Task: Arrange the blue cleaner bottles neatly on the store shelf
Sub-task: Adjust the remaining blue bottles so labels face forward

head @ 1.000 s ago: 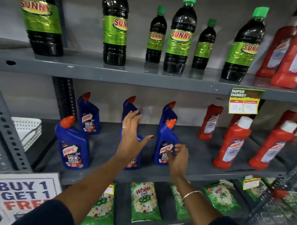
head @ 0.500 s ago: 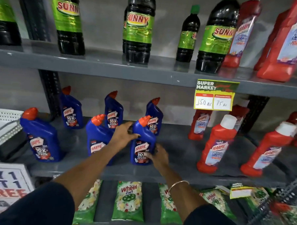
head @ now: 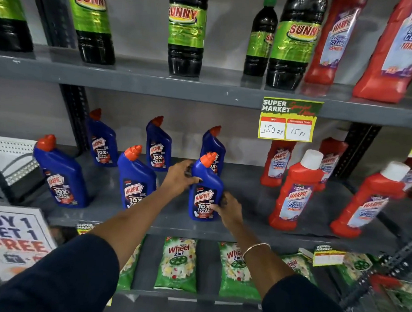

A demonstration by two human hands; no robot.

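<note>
Several blue cleaner bottles with orange caps stand on the grey middle shelf (head: 246, 183). Three stand in a back row: left (head: 102, 142), middle (head: 158, 146), right (head: 213, 144). Three stand in front: far left (head: 60, 175), middle (head: 135, 178), and the front right bottle (head: 205, 191). My left hand (head: 179, 177) grips the front right bottle's upper left side. My right hand (head: 228, 210) holds its lower right side near the label. That bottle stands upright on the shelf.
Red cleaner bottles (head: 295, 190) with white caps stand on the same shelf to the right. Dark bottles with green labels (head: 185, 32) fill the shelf above. A yellow price tag (head: 288, 124) hangs from its edge. Green detergent packs (head: 177, 265) lie below. A white basket (head: 11, 156) sits far left.
My left hand left the front middle bottle and closed on the front right bottle's shoulder; my right hand stayed low on it. The bottle's label now faces me. The view shifted right and closer.
</note>
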